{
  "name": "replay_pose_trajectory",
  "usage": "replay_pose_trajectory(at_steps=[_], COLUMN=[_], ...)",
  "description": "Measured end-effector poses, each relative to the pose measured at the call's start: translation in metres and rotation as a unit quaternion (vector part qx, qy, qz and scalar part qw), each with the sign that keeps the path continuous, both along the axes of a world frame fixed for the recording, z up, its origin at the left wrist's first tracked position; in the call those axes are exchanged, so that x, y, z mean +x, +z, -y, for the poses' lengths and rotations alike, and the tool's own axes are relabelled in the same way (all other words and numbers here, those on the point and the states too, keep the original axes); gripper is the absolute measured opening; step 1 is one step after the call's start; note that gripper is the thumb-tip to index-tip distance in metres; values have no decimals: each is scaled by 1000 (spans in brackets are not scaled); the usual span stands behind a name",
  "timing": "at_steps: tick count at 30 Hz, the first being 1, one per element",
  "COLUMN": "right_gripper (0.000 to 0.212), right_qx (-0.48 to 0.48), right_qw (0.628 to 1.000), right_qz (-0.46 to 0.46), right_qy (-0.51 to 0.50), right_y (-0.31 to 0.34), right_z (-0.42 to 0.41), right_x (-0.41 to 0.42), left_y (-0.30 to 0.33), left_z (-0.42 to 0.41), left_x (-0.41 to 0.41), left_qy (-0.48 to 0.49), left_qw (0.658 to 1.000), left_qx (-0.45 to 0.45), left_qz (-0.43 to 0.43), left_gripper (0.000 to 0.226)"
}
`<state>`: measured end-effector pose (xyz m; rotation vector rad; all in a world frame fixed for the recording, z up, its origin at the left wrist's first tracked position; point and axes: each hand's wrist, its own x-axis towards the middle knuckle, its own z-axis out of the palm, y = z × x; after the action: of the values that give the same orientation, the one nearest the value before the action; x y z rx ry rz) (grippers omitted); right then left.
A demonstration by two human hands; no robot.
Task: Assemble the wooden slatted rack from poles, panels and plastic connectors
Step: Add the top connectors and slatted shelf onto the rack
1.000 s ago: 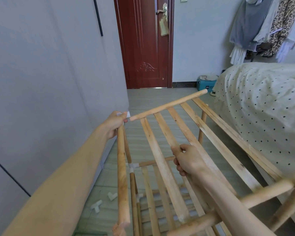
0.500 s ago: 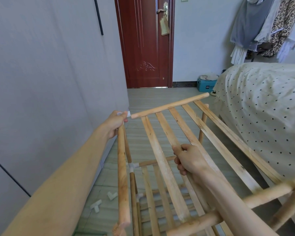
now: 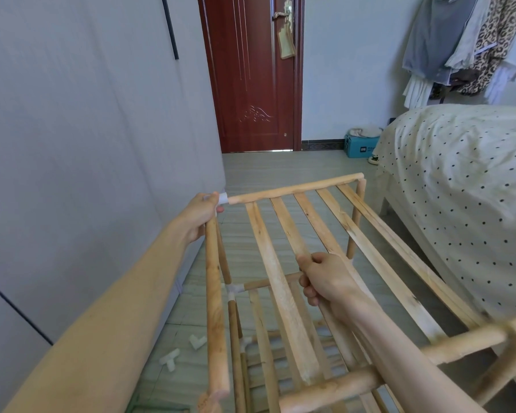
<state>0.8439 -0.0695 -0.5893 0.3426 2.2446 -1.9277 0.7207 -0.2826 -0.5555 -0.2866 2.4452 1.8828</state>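
Note:
The wooden rack stands in front of me with its top slatted panel (image 3: 349, 231) tilted toward the far side. My left hand (image 3: 201, 214) grips the white plastic corner connector (image 3: 223, 199) where the far cross pole (image 3: 295, 187) meets the left side pole (image 3: 215, 308). My right hand (image 3: 325, 278) is curled round one of the middle slats of the top panel. The far right end of the cross pole sits on top of the upright pole (image 3: 355, 219). A lower slatted shelf (image 3: 268, 329) with a white connector (image 3: 233, 289) shows beneath.
A grey wardrobe (image 3: 87, 144) runs along the left, close to the rack. A bed with a dotted cover (image 3: 459, 189) lies on the right. Two loose white connectors (image 3: 185, 350) lie on the floor at the lower left. A red door (image 3: 251, 73) is straight ahead.
The far cross pole's right end has come down from a raised slant onto the far right upright. Both hands kept their holds.

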Motion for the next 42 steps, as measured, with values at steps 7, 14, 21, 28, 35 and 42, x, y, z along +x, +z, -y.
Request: replay_pose_trajectory(at_steps=[7, 14, 21, 28, 35, 42], right_gripper=[28, 29, 30, 29, 24, 25], right_qx=[124, 156, 133, 118, 32, -21], right_qw=[989, 984, 987, 987, 999, 1000], right_qz=[-66, -81, -92, -101, -40, -18], right_qy=[37, -9, -26, -30, -15, 4], right_y=[-7, -9, -2, 6, 8, 9], right_z=[11, -4, -4, -3, -1, 9], right_x=[5, 1, -3, -5, 1, 5], left_y=[-5, -7, -8, -8, -9, -9], left_z=[-1, -1, 0, 2, 4, 3], left_x=[-7, -10, -7, -8, -8, -7], left_qy=[-7, 0, 2, 1, -1, -6], left_qw=[998, 998, 998, 998, 998, 996], left_qx=[-39, -56, -54, -50, -52, -76], left_qz=[-43, -39, -40, -36, -35, -43], left_gripper=[39, 44, 43, 39, 39, 40])
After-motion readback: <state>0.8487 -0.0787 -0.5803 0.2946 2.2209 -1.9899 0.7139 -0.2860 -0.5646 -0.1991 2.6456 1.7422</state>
